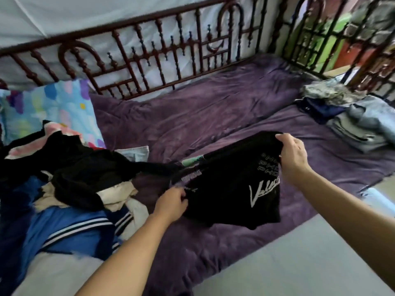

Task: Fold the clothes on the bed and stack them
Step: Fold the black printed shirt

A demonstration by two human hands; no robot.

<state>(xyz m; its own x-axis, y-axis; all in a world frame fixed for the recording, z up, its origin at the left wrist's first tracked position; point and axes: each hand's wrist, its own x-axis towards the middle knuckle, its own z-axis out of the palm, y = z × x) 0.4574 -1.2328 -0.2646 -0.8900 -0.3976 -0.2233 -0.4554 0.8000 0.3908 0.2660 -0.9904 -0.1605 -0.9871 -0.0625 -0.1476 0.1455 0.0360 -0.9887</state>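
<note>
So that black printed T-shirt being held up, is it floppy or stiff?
Probably floppy: the black printed T-shirt sags between the left hand and right hand, its lower edge hanging loose. Likely light, since two simple grips hold it up.

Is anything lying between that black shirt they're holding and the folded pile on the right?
Nothing visible does: only bare purple bed cover lies between the black printed T-shirt and the stack of folded grey and blue clothes.

Purple-covered bed (213, 112), ornate metal railing (162, 50)
</note>
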